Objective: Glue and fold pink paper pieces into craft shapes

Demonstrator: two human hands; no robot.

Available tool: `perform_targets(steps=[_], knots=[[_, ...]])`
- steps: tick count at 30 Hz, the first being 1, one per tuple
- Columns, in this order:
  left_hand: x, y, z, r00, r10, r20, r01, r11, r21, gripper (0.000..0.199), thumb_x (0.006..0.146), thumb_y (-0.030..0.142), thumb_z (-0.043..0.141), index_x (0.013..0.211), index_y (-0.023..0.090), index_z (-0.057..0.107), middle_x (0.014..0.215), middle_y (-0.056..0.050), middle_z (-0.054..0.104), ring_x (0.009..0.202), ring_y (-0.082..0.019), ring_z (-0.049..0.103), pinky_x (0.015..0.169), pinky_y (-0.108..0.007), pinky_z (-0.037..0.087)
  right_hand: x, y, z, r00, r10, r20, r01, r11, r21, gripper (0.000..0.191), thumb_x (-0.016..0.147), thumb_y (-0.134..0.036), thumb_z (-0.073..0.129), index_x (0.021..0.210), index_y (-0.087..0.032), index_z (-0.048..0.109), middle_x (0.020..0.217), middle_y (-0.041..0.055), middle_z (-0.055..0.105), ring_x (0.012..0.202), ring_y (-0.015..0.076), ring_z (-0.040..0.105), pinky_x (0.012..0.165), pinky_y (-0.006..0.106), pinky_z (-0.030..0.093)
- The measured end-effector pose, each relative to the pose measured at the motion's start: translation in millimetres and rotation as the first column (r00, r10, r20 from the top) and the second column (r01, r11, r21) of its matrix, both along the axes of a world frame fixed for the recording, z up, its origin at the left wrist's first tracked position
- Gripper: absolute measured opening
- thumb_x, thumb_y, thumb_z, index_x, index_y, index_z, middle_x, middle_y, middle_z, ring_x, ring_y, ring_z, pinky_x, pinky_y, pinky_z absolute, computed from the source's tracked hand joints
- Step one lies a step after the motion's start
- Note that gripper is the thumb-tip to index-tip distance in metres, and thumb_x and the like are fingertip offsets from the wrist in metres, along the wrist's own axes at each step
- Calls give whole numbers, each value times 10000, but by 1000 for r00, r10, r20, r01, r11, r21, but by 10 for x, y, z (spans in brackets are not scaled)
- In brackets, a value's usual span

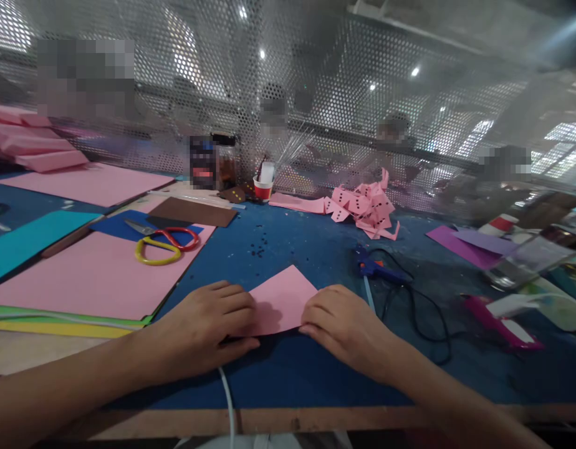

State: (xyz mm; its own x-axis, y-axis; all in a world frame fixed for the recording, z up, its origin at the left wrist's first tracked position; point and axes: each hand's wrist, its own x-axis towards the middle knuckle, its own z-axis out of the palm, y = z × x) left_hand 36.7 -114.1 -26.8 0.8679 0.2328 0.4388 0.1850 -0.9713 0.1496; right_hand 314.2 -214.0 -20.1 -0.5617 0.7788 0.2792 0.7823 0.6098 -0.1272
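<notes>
A small pink paper (283, 299) lies on the blue table surface near the front edge, one corner pointing away from me. My left hand (213, 321) is closed on its left side, thumb at the near edge and fingers over the top. On the right side, my right hand (339, 318) pinches the paper between curled fingers and thumb. Between the hands, the middle of the paper shows, with a shadow on it.
Scissors (169, 243) rest on pink sheets (105, 274) at left. A blue glue gun (376, 268) with a black cord is at right, near a magenta tool (500, 321). Cut pink pieces (363, 206) and a cup (263, 187) stand farther back. A white cable (228, 399) hangs over the front edge.
</notes>
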Motion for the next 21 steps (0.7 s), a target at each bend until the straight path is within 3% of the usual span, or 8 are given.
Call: perform_targets(steps=[5,14,18,21], knots=[[-28,50,-14,998,-20,-63,17,999,-38,145,1017,223,538,1003,211,682,955,-58,705,882,-189,646,802,-329,489,44,15,-9,999,-12,44,11,999,32,218,1079,-286,489,1030,-180,673,1016,47,721,973,199,635,916,379,407],[-45,159,-74,999,24,-27,-24,1000,4,155,1032,219,530,966,203,669,950,-43,703,870,-176,646,796,-311,464,49,49,-9,998,-27,55,23,997,72,232,1078,-281,502,1017,-181,702,1018,45,725,966,189,641,919,371,400],[-54,226,-64,999,41,-37,-44,995,-88,188,1044,264,522,956,215,681,947,-36,698,877,-170,642,790,-290,452,86,72,-34,996,-76,36,71,990,120,210,1063,-271,533,1032,-185,722,1003,57,711,952,198,636,887,370,400],[-70,268,-67,998,58,-37,-64,982,-178,201,1037,290,536,926,218,687,921,-30,679,857,-162,630,754,-272,442,108,58,-25,994,-105,-1,105,991,80,191,1051,-285,559,1053,-195,727,973,52,696,908,193,625,808,352,395]])
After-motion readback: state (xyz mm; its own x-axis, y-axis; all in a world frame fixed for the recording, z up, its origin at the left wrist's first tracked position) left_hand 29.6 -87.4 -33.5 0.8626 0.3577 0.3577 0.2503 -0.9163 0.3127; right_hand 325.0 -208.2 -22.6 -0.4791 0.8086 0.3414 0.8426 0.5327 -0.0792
